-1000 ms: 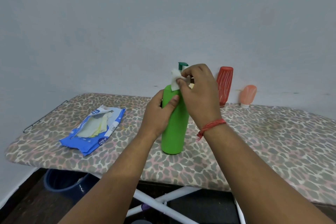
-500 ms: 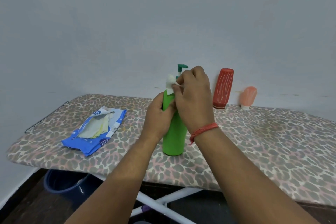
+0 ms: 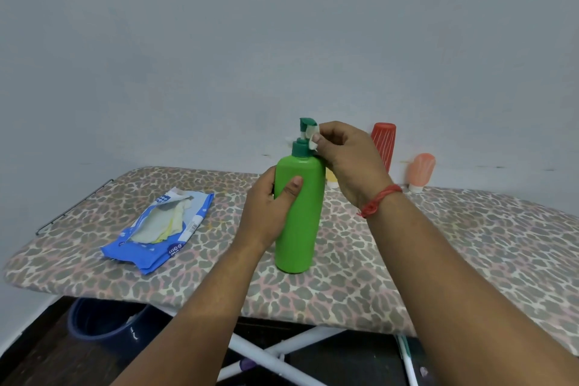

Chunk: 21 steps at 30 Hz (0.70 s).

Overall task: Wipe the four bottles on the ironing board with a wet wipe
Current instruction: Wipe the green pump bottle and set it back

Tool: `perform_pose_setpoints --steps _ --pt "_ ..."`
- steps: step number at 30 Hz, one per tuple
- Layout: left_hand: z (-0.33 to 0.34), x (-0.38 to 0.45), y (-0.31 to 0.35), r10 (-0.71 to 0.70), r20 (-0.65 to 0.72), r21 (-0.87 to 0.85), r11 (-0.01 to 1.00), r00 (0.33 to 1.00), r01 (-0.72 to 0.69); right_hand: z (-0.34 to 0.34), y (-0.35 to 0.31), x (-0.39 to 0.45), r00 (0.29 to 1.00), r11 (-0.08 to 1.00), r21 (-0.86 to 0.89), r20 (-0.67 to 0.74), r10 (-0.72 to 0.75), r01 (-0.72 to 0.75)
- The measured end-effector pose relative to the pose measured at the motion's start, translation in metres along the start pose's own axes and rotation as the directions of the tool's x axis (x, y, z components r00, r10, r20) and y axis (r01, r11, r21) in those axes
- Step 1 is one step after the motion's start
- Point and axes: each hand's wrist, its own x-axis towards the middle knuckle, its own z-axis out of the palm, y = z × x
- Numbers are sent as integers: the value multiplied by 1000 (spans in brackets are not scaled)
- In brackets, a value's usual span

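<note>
Now right hand point(image 3: 347, 160) wipes green bottle point(image 3: 299, 216) pump (left hand point(image 3: 269, 213) steadying)

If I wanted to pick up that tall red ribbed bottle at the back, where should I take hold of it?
Probably round its middle, coming from the front right. The red bottle stands upright near the wall, so the back is blocked, and the right hand covers its left side. Its ribs should help grip.

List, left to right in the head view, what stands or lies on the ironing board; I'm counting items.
Wipes pack → green pump bottle → red bottle → small pink bottle.
</note>
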Motion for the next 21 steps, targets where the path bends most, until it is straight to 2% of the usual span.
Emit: perform_pose_setpoints --steps 3,6,9,11,14,18,21 --pt "-3 -1 2 -19 -1 -15 1000 1000 19 2 -4 7 969 962 220 220 115 -164" --pt "-4 -3 2 -29 -2 -28 999 1000 29 -5 -3 9 929 942 211 321 185 -260" --pt "-2 -4 2 -24 -12 -22 999 1000 24 -14 -5 6 970 984 106 211 119 -144" --pt "0 -4 3 -36 -27 -34 999 999 35 -16 -8 1 995 997 -75 97 32 -25" --pt "2 -3 3 -28 -39 -17 999 999 28 -10 -8 -13 992 905 -413 -17 -123 105" --pt "2 -3 2 -23 -50 -19 1000 998 22 18 -1 -40 939 800 -554 -88 -333 232" --pt "0 -2 0 -27 -73 17 999 997 28 34 9 -55 888 686 -647 -32 -460 332"
